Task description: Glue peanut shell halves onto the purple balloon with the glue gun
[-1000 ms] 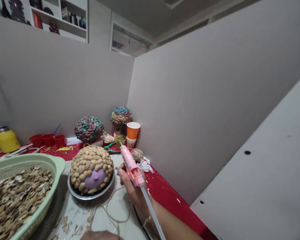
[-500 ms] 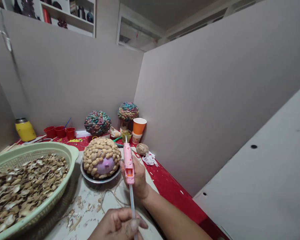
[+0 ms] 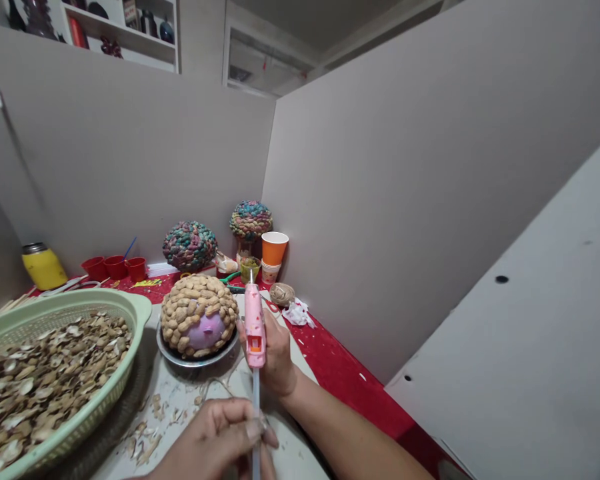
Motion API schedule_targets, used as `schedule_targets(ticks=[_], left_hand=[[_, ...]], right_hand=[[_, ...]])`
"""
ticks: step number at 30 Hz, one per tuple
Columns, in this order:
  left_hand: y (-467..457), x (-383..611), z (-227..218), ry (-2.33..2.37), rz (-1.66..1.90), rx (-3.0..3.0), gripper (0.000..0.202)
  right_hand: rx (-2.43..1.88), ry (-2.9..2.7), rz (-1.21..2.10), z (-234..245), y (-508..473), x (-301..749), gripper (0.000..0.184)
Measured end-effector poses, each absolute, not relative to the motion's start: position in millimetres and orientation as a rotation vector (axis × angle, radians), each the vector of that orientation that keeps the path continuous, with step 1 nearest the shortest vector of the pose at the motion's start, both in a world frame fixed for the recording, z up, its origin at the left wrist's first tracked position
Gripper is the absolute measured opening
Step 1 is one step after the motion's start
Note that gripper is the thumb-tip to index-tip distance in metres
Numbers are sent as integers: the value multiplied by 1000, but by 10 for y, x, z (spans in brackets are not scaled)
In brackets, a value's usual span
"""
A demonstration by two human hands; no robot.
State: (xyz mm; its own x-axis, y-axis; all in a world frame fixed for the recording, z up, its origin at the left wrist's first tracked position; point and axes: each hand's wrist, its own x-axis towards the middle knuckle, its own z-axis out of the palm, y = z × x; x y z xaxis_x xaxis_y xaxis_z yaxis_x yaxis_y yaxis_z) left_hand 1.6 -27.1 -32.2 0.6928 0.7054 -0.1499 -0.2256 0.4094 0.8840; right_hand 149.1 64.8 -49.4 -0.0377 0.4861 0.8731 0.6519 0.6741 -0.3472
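A pink glue gun (image 3: 255, 320) points away from me, its metal nozzle up, gripped by my right hand (image 3: 277, 357). From its back end runs a long translucent glue stick (image 3: 256, 393). My left hand (image 3: 225, 437) pinches that stick between thumb and fingers, below the gun. Just left of the gun, a purple balloon (image 3: 206, 331) covered with peanut shells (image 3: 195, 297) rests in a metal bowl (image 3: 180, 360); a bare purple patch faces me.
A green basket (image 3: 140, 313) of peanut shells fills the left. Behind stand red cups (image 3: 116, 267), a yellow bottle (image 3: 45, 268), two colourful shell-covered balls (image 3: 190, 245), an orange cup (image 3: 274, 250) and a twine ball (image 3: 282, 294). Crumpled tissue (image 3: 299, 313) lies right. Grey partitions (image 3: 405, 167) enclose the table.
The view has shifted slightly, so most things sit a little further left. My left hand has moved slightly up and left along the glue stick; both hands keep their holds.
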Motion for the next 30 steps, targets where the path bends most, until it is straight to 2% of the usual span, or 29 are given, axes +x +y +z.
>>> schedule_targets(ticks=[6,12,24,30], left_hand=[[-161,48,-77,626,759,857,52],[-163,151,117,805,781,819,44],[-183,203,164,973,760,842,40],[-138,248,201,1075,754,861,49]], right_hand=[[-843,-1741,-181,-414,596,1530,18],[-810,-1770,-217,-386,586,1569,22],[-796,-1786,-266,-348,547,1587,16],[-834,-1786,-246,-356,561,1596,18]])
